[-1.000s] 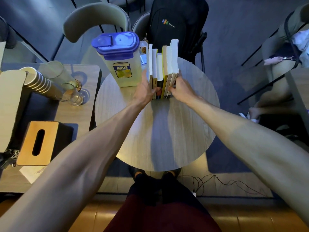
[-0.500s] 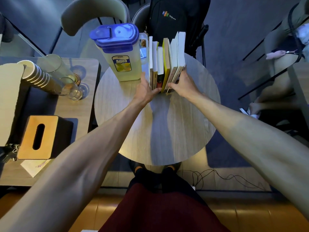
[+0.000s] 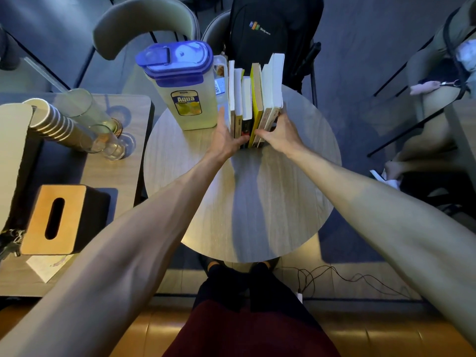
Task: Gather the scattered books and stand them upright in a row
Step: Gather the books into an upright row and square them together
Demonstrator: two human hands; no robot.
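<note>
Several books (image 3: 253, 99) stand upright in a row at the far side of the round wooden table (image 3: 257, 202), right of a plastic jug. One has a yellow cover (image 3: 256, 96); the two rightmost lean a little to the right. My left hand (image 3: 228, 140) presses flat against the row's left side, thumb across the near spines. My right hand (image 3: 279, 135) holds the right side, fingers around the outer books. Between them the two hands squeeze the row together.
A clear jug with a blue lid (image 3: 180, 83) stands just left of the books. A black backpack (image 3: 273, 29) sits on the chair behind. The side table at left bears stacked cups (image 3: 51, 122), glasses (image 3: 103, 130) and a wooden tissue box (image 3: 55, 219).
The right-hand books have been pushed back closer to upright and against the row. Both hands stay on the row's sides; the view shifted slightly.
</note>
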